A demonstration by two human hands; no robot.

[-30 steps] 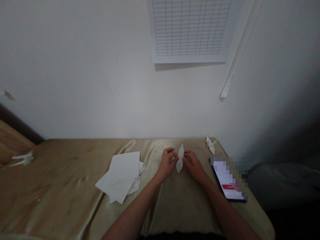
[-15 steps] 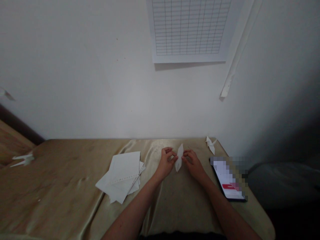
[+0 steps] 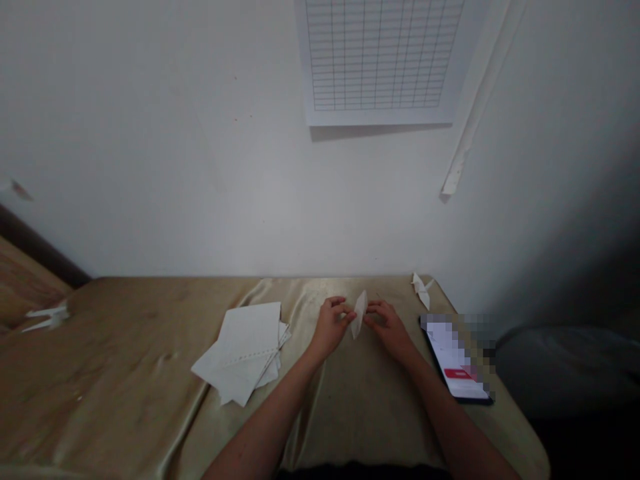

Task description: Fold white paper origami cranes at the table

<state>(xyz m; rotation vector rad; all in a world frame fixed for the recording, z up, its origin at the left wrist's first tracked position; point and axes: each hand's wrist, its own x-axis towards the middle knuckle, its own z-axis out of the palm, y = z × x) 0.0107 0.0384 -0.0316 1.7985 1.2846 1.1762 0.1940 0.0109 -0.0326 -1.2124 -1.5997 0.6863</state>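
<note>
Between my hands is a small folded white paper (image 3: 359, 316), narrow and pointed at both ends, standing nearly lengthwise away from me. My left hand (image 3: 332, 325) pinches its left side between thumb and forefinger. On the other side, my right hand (image 3: 387, 327) grips the right edge with thumb and forefinger, its other fingers curled. A folded paper crane (image 3: 421, 291) lies at the table's far right corner. To the left of my hands rests a loose stack of white paper sheets (image 3: 245, 347), some with punched holes along an edge.
A phone (image 3: 457, 363) with a lit, partly pixelated screen lies right of my right forearm. White paper scraps (image 3: 47, 316) sit at the table's far left. Behind the cloth-covered table (image 3: 125, 373) rises a wall with a printed grid sheet (image 3: 383, 67).
The folded paper has turned a little between my fingers and looks slightly shorter and more tilted. Both hands have barely moved and still hold it.
</note>
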